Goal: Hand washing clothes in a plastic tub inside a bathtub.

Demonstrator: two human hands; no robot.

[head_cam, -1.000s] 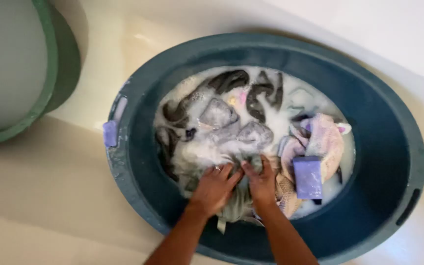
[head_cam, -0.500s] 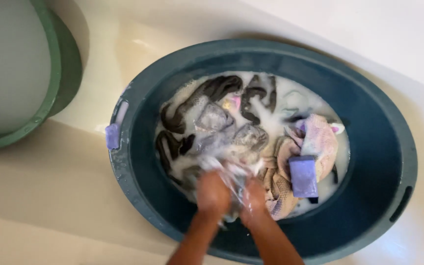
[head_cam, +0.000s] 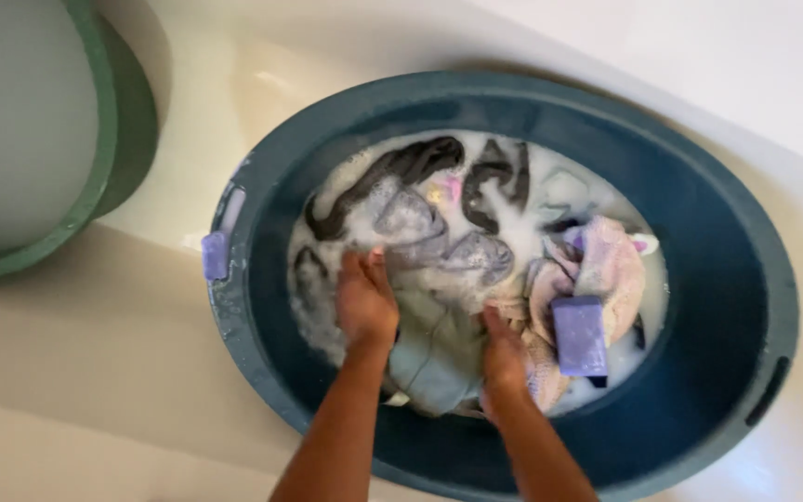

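A large dark blue plastic basin (head_cam: 736,270) holds soapy water and several soaked clothes. A wet grey-green garment (head_cam: 434,349) lies stretched against the near wall, and both hands press on it. My left hand (head_cam: 365,299) grips its left edge, fingers pointing into the foam. On its right edge sits my right hand (head_cam: 504,358), fingers closed on the cloth. A purple soap bar (head_cam: 579,335) rests on a pink and beige cloth (head_cam: 606,265) just right of my right hand. Dark and grey clothes (head_cam: 420,191) float in the foam farther back.
A small purple soap piece (head_cam: 214,256) sits on the basin's left rim. A green basin (head_cam: 95,139) stands at the upper left. Both stand on a cream glossy surface (head_cam: 95,353), with a white raised edge (head_cam: 699,56) at the upper right.
My hands were together, rubbing bunched cloth at the near side. Now they have moved apart, the left one forward and left, and the grey-green garment is spread between them.
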